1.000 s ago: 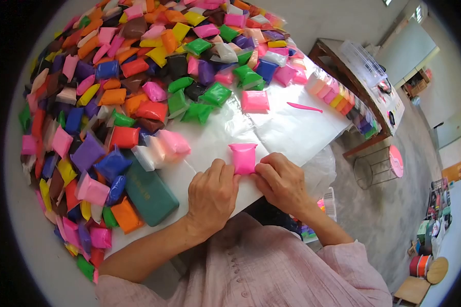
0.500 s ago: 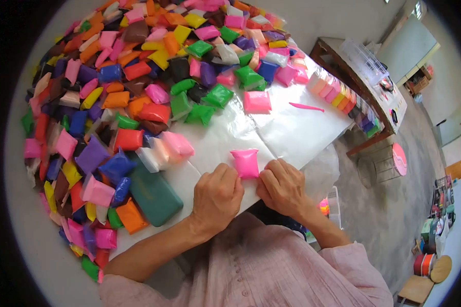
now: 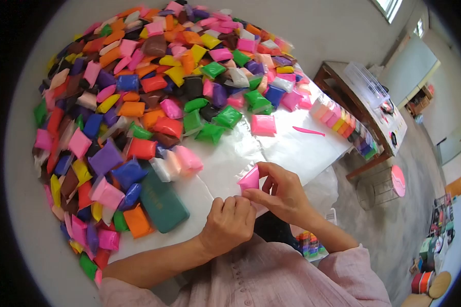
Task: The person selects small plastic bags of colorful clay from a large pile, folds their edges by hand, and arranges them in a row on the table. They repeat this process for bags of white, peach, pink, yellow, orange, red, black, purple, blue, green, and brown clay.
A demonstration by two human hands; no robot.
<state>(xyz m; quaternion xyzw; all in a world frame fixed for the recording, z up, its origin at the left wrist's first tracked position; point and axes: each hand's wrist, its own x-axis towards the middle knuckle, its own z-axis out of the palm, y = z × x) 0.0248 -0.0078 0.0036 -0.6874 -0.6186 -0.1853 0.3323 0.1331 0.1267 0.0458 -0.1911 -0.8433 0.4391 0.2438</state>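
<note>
A small bright pink packet (image 3: pixel 249 179) is held above the white table sheet near its front edge. My right hand (image 3: pixel 279 193) pinches its right side between thumb and fingers. My left hand (image 3: pixel 228 225) is closed at the packet's lower end, its fingers curled; the part it grips is mostly hidden. Beyond them, a lighter pink packet (image 3: pixel 263 125) lies flat on the sheet, with a thin pink tool (image 3: pixel 308 131) to its right. Left of my hands are blurred pink and peach packets (image 3: pixel 188 159) and a dark green case (image 3: pixel 164 202).
A large heap of coloured packets (image 3: pixel 153 84) covers the table's left and far side. A row of coloured packs (image 3: pixel 343 123) lines the right edge. Beyond stand a second table (image 3: pixel 338 77) and a wire bin (image 3: pixel 376 189). A container of coloured items (image 3: pixel 310 244) is below the front edge.
The bright pink packet has turned and tilted, moving lower in view. My right hand has risen around its side; my left hand has moved down and right. The view has shifted slightly.
</note>
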